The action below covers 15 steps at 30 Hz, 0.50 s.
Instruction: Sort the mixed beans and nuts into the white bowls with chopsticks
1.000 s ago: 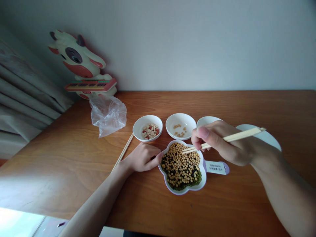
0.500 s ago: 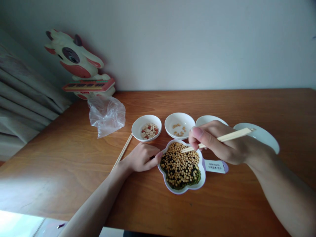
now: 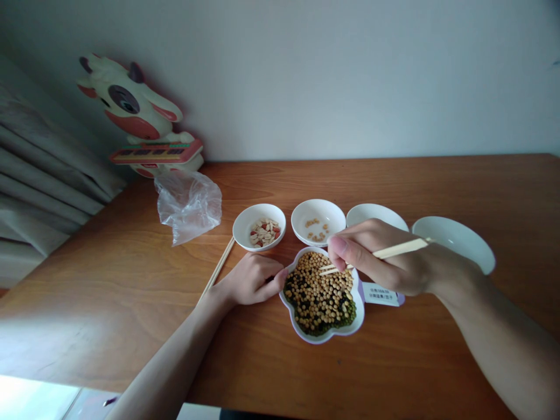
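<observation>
A pair of wooden chopsticks (image 3: 398, 249) is held in my right hand (image 3: 376, 254), with the tips down among the beans. Those tips are slightly apart, and I cannot tell whether a bean is between them. The flower-shaped bowl (image 3: 318, 337) has a lilac rim and a labelled handle, and contains yellow soybeans (image 3: 321, 289), dark beans and green beans. At its left edge my left hand (image 3: 258, 279) rests on the table, fingers curled, with the thumb against the rim. Just behind stands a white bowl (image 3: 298, 224) with several yellow beans in it.
To the left, another white bowl (image 3: 240, 224) contains pale and reddish seeds or nuts. Two more white bowls, one (image 3: 367, 211) partly behind my right hand and one (image 3: 468, 236) farther right. Spare chopsticks (image 3: 219, 265), a plastic bag (image 3: 190, 207) and a cow toy (image 3: 140, 116) are left.
My right hand has shifted slightly left and down, and the chopstick tips have spread apart a little among the beans. My left hand stays at the bowl's rim.
</observation>
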Tool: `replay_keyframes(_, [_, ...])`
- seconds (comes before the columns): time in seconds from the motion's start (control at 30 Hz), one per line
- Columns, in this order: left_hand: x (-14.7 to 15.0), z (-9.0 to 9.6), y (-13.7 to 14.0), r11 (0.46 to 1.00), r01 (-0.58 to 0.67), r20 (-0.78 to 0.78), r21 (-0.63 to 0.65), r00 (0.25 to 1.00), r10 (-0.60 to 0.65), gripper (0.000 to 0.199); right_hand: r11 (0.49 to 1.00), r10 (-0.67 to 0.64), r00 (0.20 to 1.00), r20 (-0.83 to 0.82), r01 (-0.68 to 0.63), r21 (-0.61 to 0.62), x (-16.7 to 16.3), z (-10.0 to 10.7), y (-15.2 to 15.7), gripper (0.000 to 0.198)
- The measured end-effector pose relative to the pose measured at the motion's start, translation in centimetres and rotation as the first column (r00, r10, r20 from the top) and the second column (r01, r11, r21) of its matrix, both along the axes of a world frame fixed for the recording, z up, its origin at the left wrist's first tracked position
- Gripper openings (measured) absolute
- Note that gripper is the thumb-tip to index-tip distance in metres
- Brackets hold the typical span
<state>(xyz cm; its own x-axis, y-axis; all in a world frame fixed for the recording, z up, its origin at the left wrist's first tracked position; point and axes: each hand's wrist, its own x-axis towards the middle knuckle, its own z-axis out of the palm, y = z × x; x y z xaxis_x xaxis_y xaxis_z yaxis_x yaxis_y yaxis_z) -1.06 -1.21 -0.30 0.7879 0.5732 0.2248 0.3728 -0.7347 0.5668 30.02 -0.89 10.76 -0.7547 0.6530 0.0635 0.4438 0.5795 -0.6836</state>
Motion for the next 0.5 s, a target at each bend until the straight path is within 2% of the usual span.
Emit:
replay_keyframes(0.2, [0.0, 0.0, 0.0, 1.000, -0.001, -0.014, 0.009, 1.000, 0.001, 0.043, 0.998, -0.052, 0.995, -0.089, 0.056, 0.041, 0.7, 0.3, 0.3, 0.061])
replay_keyframes(0.37, [0.0, -0.1, 0.0, 1.000, 0.006, -0.025, 0.024, 1.000, -0.005, 0.044, 0.965, -0.213, 0.935, -0.284, 0.246, 0.088, 1.7, 1.3, 0.7, 0.061])
replay_keyframes(0.43, [-0.1, -0.2, 0.0, 1.000, -0.001, -0.032, 0.023, 0.999, 0.002, 0.045, 0.940, -0.279, 0.919, -0.279, 0.321, 0.117, 1.8, 1.6, 0.8, 0.062])
replay_keyframes(0.5, [-0.1, -0.2, 0.0, 1.000, -0.006, -0.041, 0.024, 0.999, 0.007, 0.046, 0.933, -0.290, 0.919, -0.265, 0.334, 0.137, 1.8, 1.8, 0.9, 0.062])
